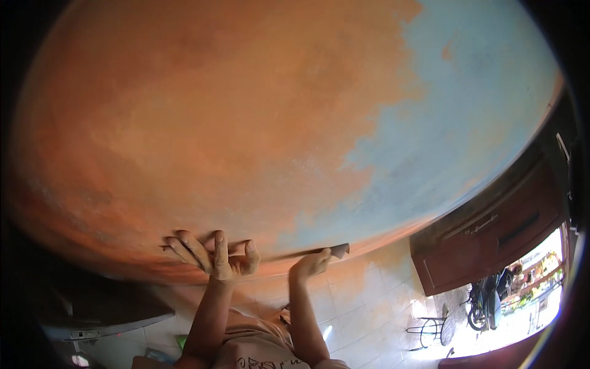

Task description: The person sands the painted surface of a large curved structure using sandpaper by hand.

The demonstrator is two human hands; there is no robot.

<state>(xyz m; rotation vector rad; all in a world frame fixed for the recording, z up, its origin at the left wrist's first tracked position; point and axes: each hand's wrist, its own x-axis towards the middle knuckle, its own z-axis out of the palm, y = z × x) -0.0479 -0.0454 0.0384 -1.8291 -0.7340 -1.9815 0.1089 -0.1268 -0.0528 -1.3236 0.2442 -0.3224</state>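
Note:
A large surface [246, 129] fills most of the head view, mottled orange over most of it and pale blue on the right. My left hand [215, 255] rests at its near edge with the fingers spread, holding nothing. To the right, my right hand [310, 265] is closed on a dark, thin, slightly curled piece of sandpaper [340, 250], near the edge where the orange and blue meet. The underside of the sandpaper and its contact with the surface are hidden.
Orange dust lies on the pale tiled floor [350, 301]. On the right are a dark red wooden cabinet [491, 240], a metal-legged stool [433, 331] and a motorcycle [485, 301] by a bright opening. A dark object [110, 313] stands at lower left.

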